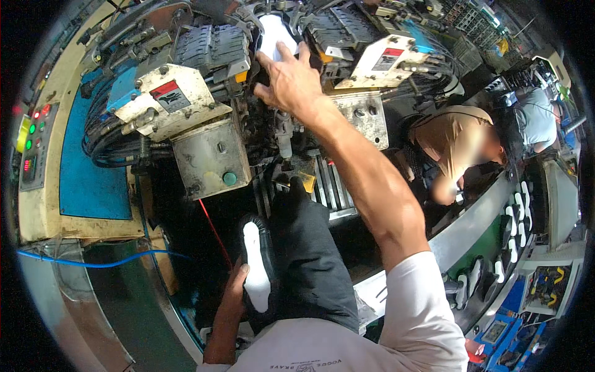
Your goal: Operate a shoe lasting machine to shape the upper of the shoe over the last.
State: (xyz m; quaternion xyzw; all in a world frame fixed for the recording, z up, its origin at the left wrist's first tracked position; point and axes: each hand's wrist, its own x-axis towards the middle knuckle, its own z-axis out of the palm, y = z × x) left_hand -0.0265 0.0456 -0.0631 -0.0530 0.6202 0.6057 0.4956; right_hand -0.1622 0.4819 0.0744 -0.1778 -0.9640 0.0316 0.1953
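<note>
At the lower middle, my left hand (237, 286) holds a black shoe upper with a white sole board (255, 263), sole side up, beside my leg. The thumb presses on the white board's edge, while the other fingers are hidden beneath. My right arm reaches to the top of the view. There my right hand (291, 80) is open, its fingers spread and fingertips on a second white shoe bottom (273, 34), which sits between the two sides of a machine (214, 43). The thumb points left, apart from that piece.
Cream metal guards (170, 99) with hoses flank the machine; a control panel (38, 146) with lit buttons stands left. A blue hose (99, 265) crosses at lower left. Another person in a tan top (449, 133) leans at right, by a conveyor (455, 248) and several white-soled shoe pieces (511, 226).
</note>
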